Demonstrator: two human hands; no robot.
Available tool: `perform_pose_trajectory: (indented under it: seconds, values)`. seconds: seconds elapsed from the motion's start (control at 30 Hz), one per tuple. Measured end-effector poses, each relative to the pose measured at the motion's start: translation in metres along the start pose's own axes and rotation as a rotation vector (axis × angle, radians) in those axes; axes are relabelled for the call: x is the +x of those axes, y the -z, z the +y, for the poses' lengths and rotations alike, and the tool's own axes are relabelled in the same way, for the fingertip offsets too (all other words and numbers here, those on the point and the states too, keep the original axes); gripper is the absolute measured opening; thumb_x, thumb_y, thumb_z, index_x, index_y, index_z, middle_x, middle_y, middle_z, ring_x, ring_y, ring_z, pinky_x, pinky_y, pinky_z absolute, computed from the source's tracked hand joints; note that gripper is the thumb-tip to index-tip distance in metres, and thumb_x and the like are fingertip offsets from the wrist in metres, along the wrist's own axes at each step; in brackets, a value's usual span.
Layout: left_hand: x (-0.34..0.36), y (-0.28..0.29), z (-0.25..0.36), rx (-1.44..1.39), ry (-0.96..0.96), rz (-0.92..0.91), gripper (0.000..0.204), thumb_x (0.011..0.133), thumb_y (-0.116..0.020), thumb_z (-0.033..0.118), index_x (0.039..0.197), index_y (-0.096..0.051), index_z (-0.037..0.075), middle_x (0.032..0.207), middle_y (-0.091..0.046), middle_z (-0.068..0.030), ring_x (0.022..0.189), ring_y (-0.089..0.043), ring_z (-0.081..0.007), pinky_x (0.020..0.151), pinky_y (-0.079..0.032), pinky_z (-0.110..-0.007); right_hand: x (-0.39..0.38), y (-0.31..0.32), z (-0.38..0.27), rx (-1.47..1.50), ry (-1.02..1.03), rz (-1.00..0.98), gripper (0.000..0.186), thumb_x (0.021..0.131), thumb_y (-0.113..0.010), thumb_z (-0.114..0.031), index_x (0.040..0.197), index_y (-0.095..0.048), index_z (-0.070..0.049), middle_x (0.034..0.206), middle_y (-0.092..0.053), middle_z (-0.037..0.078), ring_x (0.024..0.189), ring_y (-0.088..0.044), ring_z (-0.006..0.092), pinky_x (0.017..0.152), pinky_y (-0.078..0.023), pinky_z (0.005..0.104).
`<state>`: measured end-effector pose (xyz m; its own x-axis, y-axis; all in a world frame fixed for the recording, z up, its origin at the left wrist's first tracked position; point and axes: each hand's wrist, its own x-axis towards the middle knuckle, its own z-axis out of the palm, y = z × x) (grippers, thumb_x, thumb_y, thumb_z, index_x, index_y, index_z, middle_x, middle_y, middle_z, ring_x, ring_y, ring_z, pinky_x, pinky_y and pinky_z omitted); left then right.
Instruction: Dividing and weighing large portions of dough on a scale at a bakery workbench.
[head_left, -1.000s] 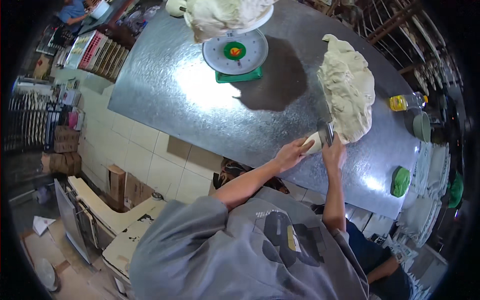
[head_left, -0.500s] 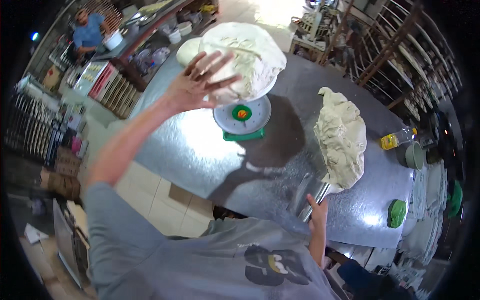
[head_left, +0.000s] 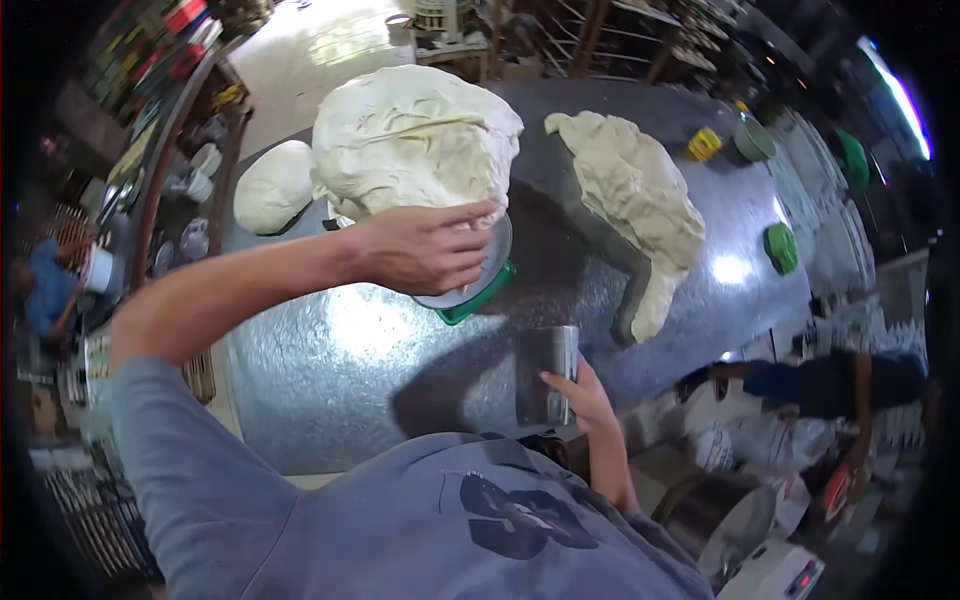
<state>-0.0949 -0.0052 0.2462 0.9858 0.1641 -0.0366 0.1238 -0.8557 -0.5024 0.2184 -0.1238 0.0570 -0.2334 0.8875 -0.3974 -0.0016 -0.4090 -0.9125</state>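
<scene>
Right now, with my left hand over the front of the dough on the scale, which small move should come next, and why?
I would probably ease your left hand aside: it covers part of the dial of the scale under the dough, making the weight hard to read. Your right hand holds the scraper apart.

On the table (head_left: 290, 400), a scale (head_left: 490, 295) bearing dough (head_left: 410, 130) stands right of a lump (head_left: 274, 188), left of a slab (head_left: 640, 190).

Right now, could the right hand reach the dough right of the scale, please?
Probably yes, though the right hand holds a metal scraper: only bare tabletop separates that hand from the dough.
</scene>
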Motion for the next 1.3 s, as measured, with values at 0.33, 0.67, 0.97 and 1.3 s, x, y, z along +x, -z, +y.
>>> perform_pose_trajectory:
  seconds: [0.33,0.67,0.97,1.3]
  values:
    - [0.027,-0.01,0.014,-1.28,0.97,1.666,0.031,0.091,-0.033,0.011,0.063,-0.043,0.007,0.055,-0.049,-0.0065,0.05,-0.047,-0.0188,0.055,-0.041,-0.027,0.045,-0.103,-0.209,0.353,0.614,0.773,0.045,0.087,-0.068,-0.023,0.121,-0.048,-0.002,0.096,-0.064,0.011,0.074,-0.061,0.0151,0.066,-0.049,0.0258]
    - [-0.018,0.005,-0.05,-1.624,0.773,1.944,0.034,0.091,-0.033,0.025,0.059,-0.038,0.018,0.045,-0.035,-0.0017,0.043,-0.039,-0.0164,0.058,-0.044,-0.037,0.039,-0.091,-0.111,-0.75,0.809,0.036,0.048,0.083,-0.058,-0.02,0.121,-0.044,0.004,0.105,-0.058,0.027,0.093,-0.062,0.0379,0.081,-0.048,0.042]
    - [-0.067,0.042,-0.066,-1.538,0.958,1.756,0.031,0.086,-0.04,0.027,0.056,-0.038,0.019,0.047,-0.037,-0.0016,0.044,-0.039,-0.0162,0.058,-0.042,-0.036,0.054,-0.135,-0.12,-0.865,0.954,0.029,0.044,0.084,-0.057,-0.024,0.118,-0.049,0.003,0.109,-0.061,0.017,0.093,-0.061,0.0307,0.076,-0.048,0.0319]
    - [-0.148,0.06,-0.063,-1.478,0.841,1.725,0.03,0.083,-0.043,0.027,0.055,-0.036,0.018,0.048,-0.035,-0.001,0.047,-0.036,-0.0151,0.056,-0.039,-0.034,0.117,-0.263,-0.123,-0.558,0.613,-0.164,0.04,0.082,-0.054,-0.019,0.115,-0.054,0.005,0.096,-0.065,0.02,0.085,-0.064,0.0285,0.065,-0.049,0.0301]
